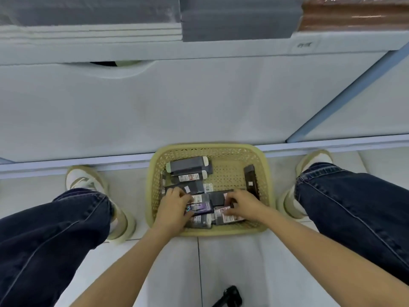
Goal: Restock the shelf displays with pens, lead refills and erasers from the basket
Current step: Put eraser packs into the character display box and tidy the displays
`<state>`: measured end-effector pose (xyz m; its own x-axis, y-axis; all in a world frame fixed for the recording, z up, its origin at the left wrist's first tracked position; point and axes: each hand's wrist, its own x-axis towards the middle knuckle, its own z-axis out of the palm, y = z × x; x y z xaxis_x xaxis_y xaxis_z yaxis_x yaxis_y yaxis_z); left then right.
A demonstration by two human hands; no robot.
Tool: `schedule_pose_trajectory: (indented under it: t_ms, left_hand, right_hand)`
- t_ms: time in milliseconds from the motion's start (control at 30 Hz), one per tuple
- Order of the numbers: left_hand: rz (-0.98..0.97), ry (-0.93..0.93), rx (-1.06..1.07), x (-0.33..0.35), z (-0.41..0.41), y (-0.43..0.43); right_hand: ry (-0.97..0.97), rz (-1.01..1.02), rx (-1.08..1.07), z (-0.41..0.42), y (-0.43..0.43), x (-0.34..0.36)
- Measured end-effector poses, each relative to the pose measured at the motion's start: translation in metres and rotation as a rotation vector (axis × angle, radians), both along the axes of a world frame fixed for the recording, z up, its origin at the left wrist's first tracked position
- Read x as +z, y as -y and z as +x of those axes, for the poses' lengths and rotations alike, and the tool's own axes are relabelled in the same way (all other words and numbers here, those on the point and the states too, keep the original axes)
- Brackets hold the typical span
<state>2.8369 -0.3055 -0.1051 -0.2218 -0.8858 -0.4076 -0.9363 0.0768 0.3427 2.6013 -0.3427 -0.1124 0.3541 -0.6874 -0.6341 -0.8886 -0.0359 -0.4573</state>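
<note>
Head: hands [174, 209] grip packs [200, 208] in basket [269, 185].

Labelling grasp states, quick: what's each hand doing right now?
Left hand: grips the purple packet in the basket.
Right hand: fingers curled on the labelled packets; whether it grips one cannot be told.

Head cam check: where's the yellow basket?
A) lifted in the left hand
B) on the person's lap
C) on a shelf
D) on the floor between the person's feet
D: the yellow basket sits on the floor tiles between the left shoe and the right shoe. The left hand and right hand reach in, fingers curled on the packs.
</note>
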Motion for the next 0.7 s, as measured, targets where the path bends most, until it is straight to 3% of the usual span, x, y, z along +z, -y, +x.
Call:
schedule_pose_trajectory:
  t_ms: [267, 433, 567, 700]
  left_hand:
    - [0.151, -0.107, 0.108, -0.004, -0.006, 0.012]
    - [0.171, -0.270, 0.228, 0.001, -0.006, 0.011]
    - [0.241, -0.309, 0.266, 0.007, -0.005, 0.012]
    - [0.395, -0.640, 0.577, 0.013, -0.006, 0.013]
  right_hand:
    - [0.199, 0.036, -0.120, -0.015, 0.009, 0.009]
    - [0.191, -0.028, -0.156, -0.021, 0.020, 0.012]
    - [0.094, 0.009, -0.041, -0.018, 0.023, 0.011]
    - [0.276, -0.041, -0.154, -0.011, 0.029, 0.019]
